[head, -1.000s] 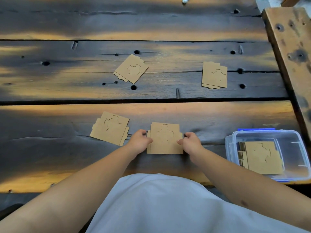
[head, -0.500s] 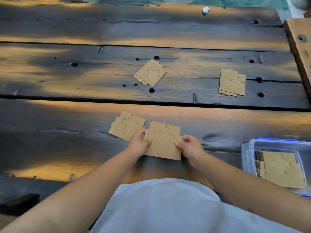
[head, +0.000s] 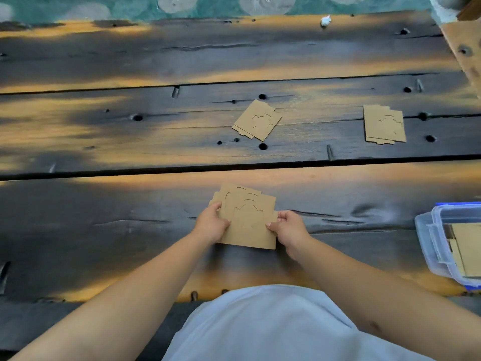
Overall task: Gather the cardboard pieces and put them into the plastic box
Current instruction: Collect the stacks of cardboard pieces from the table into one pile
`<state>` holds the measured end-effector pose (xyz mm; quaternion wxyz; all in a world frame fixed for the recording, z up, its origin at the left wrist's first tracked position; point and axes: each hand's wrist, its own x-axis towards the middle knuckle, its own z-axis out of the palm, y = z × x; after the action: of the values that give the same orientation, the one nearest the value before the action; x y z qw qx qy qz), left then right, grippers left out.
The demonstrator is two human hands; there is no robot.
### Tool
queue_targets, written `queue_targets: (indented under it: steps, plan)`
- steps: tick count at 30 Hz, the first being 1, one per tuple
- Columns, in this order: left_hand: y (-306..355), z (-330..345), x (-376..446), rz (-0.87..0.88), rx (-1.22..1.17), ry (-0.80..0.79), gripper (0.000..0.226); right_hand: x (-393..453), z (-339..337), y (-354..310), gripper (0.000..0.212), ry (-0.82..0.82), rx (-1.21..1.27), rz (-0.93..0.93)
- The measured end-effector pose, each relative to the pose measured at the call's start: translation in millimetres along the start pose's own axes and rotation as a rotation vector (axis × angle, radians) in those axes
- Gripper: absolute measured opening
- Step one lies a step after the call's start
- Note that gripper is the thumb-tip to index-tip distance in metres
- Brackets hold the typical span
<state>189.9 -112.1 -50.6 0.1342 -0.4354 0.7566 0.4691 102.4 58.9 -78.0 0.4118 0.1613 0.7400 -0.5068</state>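
Note:
Both hands hold a flat brown cardboard piece (head: 250,225) just above the near plank: my left hand (head: 212,225) pinches its left edge, my right hand (head: 287,227) its right edge. It overlaps a second cardboard piece (head: 234,195) lying partly beneath it. Two more small cardboard stacks rest on the middle plank, one tilted (head: 257,120) and one further right (head: 384,125). The clear plastic box (head: 426,235) with a blue rim sits at the right edge, with cardboard pieces (head: 466,248) inside.
The dark wooden plank table (head: 130,225) has deep gaps, nail holes and bent nails. A light wooden beam (head: 466,48) crosses the far right corner. A small white lump (head: 325,21) lies near the far edge.
My hands have carried the held cardboard piece leftwards until it overlaps the piece that lay to its left. The view has tilted up and shifted left, so the box sits further right.

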Motion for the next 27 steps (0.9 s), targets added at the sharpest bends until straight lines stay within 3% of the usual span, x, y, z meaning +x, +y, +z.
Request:
queue_targets:
  steps: [4,14,21,27]
  plan:
    - [-5.6,-9.3,19.3,0.009,0.135,-0.025,0.034,2.6,17.3,-0.6,0.014,0.082,-0.002,0.015]
    - [-4.9,-11.5,51.3,0.041,0.293,-0.028,0.047,14.2,50.7,-2.4,0.013,0.286,-0.087,0.062]
    - [-5.9,-8.5,57.3,0.056,0.276,-0.006,0.045,17.3,57.0,-7.3,0.016,0.290,-0.197,0.074]
    - [-12.0,-7.7,53.7,-0.007,0.176,-0.030,0.056,14.3,49.1,-15.2,0.036,0.238,-0.214,0.073]
